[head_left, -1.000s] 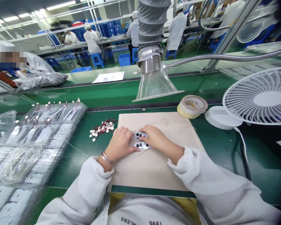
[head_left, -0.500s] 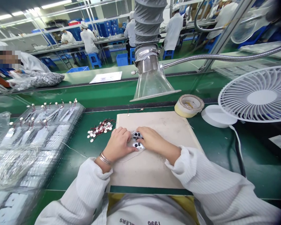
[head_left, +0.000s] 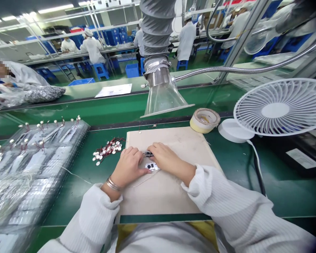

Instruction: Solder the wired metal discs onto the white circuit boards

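My left hand and my right hand rest side by side on a beige work board. Both are curled over small white circuit boards lying between them, and the fingers press on the boards. A thin wire trails from under my left hand across the board. A pile of small round discs with red and black leads lies on the green mat just left of the board.
Clear plastic trays with parts fill the left side. A fume hood funnel hangs behind the board, with a tape roll and a white desk fan to the right. Other workers stand at far benches.
My hands have drawn closer together over the circuit boards, covering more of them. The camera view has shifted slightly.
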The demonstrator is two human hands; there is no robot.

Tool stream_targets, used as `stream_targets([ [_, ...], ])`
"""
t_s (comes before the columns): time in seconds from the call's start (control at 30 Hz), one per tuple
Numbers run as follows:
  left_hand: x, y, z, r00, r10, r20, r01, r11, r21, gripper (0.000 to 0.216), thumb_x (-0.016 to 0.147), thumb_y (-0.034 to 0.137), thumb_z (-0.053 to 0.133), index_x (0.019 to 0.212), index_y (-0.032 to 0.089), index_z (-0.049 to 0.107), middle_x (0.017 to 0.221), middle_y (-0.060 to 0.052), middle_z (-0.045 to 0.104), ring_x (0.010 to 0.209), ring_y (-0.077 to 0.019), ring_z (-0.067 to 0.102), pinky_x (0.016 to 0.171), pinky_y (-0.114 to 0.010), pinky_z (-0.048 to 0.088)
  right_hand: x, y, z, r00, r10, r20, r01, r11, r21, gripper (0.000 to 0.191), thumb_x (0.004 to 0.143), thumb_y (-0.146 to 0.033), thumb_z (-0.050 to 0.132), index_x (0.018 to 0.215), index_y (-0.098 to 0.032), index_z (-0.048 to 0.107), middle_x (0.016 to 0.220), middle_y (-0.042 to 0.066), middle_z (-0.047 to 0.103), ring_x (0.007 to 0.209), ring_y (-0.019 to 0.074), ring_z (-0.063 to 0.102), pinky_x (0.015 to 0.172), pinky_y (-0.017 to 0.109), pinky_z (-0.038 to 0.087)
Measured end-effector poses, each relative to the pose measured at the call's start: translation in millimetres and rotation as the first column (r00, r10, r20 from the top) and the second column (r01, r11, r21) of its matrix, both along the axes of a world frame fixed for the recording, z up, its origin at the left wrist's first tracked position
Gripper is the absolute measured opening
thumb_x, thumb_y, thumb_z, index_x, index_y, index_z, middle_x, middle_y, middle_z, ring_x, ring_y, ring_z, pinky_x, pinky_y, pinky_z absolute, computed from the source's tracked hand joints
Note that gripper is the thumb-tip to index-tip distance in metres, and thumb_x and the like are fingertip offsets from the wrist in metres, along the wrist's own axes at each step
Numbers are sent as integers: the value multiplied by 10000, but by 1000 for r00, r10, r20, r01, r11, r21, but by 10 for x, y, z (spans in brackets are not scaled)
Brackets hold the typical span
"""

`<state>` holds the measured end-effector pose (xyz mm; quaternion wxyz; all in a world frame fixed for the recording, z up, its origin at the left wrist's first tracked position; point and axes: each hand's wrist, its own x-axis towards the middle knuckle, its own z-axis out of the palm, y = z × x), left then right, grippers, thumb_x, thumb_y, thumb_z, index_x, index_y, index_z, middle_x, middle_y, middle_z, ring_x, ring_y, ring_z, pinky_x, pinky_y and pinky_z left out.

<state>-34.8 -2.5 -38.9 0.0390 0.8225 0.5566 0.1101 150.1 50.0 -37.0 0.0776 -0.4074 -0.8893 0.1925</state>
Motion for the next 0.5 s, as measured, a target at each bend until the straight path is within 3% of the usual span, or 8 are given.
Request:
stream_targets([
  [0.13, 2, 0, -5, 1000, -1, 10, 1, 1000, -5, 531, 676, 611, 812, 745, 184, 504, 840, -41, 574, 860, -251, 519, 751, -358, 355, 79, 34, 65, 1000, 15, -11, -15, 1000, 5, 208, 925, -226, 609, 1115, -146, 632, 1072, 121, 655, 1017, 244, 619, 836, 330, 444],
  [0.23, -8, 12, -30, 1000, 8, 8, -8, 1000, -5, 501, 677, 560, 834, 724, 181, 510, 810, -33, 571, 835, -246, 520, 740, -352, 348, 143, 36, 92, 996, 89, -1, -89, 996, -23, 353, 823, -327, 754, 1126, -180, 648, 1027, 69, 705, 950, 218, 667, 770, 283, 472],
  [0.3, -20, 27, -47, 1000, 19, -6, -19, 1000, -3, 484, 677, 533, 843, 704, 181, 513, 781, -29, 569, 814, -244, 522, 729, -348, 342, 155, 15, 82, 991, 136, 18, -136, 991, -20, 333, 795, -344, 775, 1059, -170, 670, 983, 67, 722, 904, 223, 684, 731, 282, 485],
  [0.37, -37, 42, -67, 1000, 23, -15, -23, 1000, 2, 467, 680, 517, 843, 682, 183, 516, 757, -26, 570, 799, -244, 527, 716, -342, 335, 140, -26, 65, 986, 164, 38, -164, 986, 12, 265, 833, -337, 731, 1000, -141, 672, 983, 102, 717, 902, 242, 685, 730, 305, 503],
  [0.5, -110, 80, -177, 1000, 11, 21, -11, 1000, 21, 456, 688, 538, 808, 625, 192, 518, 704, -22, 569, 734, -235, 531, 686, -333, 322, 73, -122, 81, 977, 193, 89, -201, 974, 100, 345, 858, -310, 674, 1102, -70, 632, 1114, 197, 672, 985, 294, 659, 785, 382, 540],
])
